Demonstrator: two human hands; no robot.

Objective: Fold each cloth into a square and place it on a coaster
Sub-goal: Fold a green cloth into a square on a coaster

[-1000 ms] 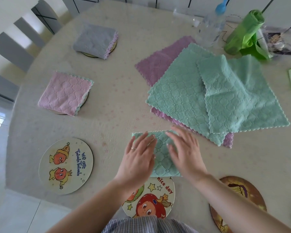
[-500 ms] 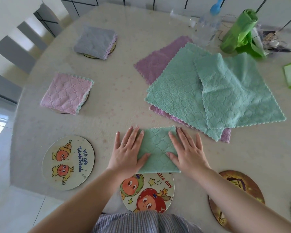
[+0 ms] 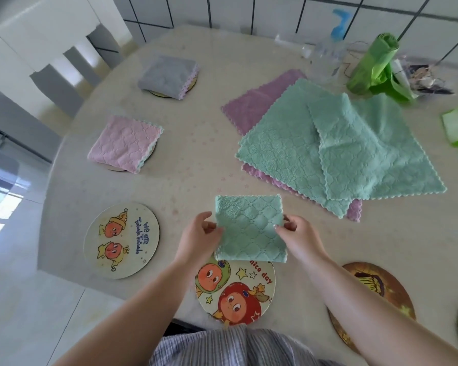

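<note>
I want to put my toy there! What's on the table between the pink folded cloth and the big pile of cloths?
Nothing. In the head view, the table is bare between the pink folded cloth and the pile of cloths.

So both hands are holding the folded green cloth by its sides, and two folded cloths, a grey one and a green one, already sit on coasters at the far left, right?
Not quite. In the head view the second placed cloth is pink, not green; the grey one is right. Both the left hand and right hand do hold the folded green cloth by its sides.
</note>
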